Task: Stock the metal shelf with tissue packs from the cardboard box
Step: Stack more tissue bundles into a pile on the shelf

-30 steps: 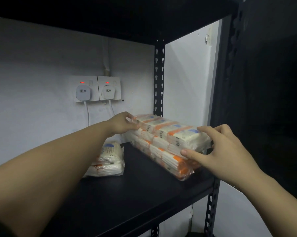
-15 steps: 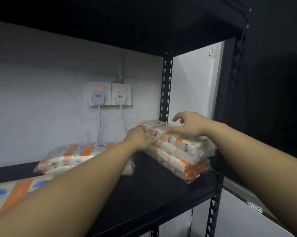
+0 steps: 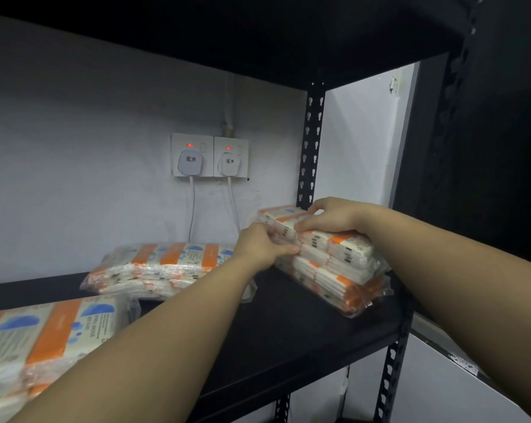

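A stack of orange-and-white tissue packs (image 3: pixel 337 267) in clear wrap sits at the right end of the black metal shelf (image 3: pixel 288 328), by the rear upright. My left hand (image 3: pixel 262 245) grips the stack's left side, thumb and fingers curled on the wrap. Over the top rear of the stack lies my right hand (image 3: pixel 331 215), its fingers bent down onto the wrap. A second tissue pack (image 3: pixel 163 267) lies flat at the back middle of the shelf. A third tissue pack (image 3: pixel 44 340) lies at the near left. The cardboard box is out of view.
Two wall sockets with white plugs (image 3: pixel 209 157) and hanging cables sit on the wall behind the shelf. A perforated black upright (image 3: pixel 310 141) stands right behind the stack. The upper shelf board (image 3: pixel 227 35) hangs overhead. Another upright (image 3: pixel 389 367) marks the front right corner.
My right hand has moved from the stack's near right end to its top rear. The left hand shifted onto the stack's left side. The camera has turned left, revealing more packs.
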Motion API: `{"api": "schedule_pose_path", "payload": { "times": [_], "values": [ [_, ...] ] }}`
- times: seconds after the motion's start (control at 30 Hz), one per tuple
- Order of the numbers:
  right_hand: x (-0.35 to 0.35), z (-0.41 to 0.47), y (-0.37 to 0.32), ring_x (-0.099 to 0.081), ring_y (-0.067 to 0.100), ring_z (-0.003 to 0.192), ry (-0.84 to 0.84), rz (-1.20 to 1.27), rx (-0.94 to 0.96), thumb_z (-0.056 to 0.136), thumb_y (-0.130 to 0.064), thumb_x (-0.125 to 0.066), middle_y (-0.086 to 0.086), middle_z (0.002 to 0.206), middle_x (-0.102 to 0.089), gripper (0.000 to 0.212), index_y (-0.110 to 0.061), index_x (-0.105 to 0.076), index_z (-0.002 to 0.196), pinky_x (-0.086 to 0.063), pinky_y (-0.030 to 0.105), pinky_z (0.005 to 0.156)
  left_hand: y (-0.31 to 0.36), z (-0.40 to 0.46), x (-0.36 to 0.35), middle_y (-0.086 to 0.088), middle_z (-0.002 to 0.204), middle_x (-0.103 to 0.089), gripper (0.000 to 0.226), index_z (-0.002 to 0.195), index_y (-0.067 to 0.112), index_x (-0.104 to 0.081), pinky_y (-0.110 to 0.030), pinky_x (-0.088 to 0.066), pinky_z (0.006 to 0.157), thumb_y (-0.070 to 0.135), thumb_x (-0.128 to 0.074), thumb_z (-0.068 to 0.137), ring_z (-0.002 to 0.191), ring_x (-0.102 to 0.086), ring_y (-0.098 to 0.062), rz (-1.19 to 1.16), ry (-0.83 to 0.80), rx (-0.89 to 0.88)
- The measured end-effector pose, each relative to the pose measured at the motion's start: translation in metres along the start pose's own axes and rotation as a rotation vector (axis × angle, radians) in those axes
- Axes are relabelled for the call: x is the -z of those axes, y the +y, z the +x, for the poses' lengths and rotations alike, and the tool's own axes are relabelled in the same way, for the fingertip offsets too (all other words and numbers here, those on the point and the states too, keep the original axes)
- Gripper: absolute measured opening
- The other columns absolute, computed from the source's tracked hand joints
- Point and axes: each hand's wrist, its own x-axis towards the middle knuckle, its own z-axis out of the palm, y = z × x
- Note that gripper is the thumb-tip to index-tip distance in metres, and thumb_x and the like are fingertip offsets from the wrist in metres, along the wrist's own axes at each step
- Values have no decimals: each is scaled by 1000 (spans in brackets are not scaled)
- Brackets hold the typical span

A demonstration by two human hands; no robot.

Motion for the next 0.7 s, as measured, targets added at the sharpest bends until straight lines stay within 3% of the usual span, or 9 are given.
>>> {"api": "schedule_pose_path", "payload": {
  "times": [0.17,0.33,0.47,0.57,0.7],
  "values": [
    [3,-4,1,-59,23,118,16,-39,12,78,-74,-67,0,143,-56,81,-28,-54,142,-46,38,97,2,-2,-1,0,131,-68,71,134,14,-64,-23,-43,84,45,-89,76,100,-55,-9,-27,36,-31],
    [14,-25,15,-52,26,132,-27,-48,-6,74,-79,-69,-1,156,-44,100,-25,-40,154,-44,40,103,1,-2,-1,1,131,-71,61,130,20,-69,-23,-46,86,53,-83,80,115,-66,-16,-36,95,-48],
    [17,-44,25,-56,23,120,-95,-19,-30,73,-74,-74,-2,148,-50,94,-31,-44,151,-45,40,102,4,3,-5,-1,122,-73,55,124,22,-71,-26,-50,82,55,-80,82,109,-67,-19,-3,107,-44],
    [10,-49,29,-50,24,130,-52,-7,-15,75,-68,-75,-3,151,-46,87,-33,-47,149,-39,39,104,5,6,-8,-1,121,-73,53,123,22,-70,-26,-49,79,55,-80,83,108,-68,-20,20,105,-33],
    [-1,-52,28,-49,24,133,39,70,-15,76,-62,-76,-1,151,-48,81,-29,-51,146,-37,34,96,5,8,-8,-2,123,-73,55,128,22,-70,-30,-54,86,54,-79,84,109,-69,-20,36,80,-42]
  ]
}}
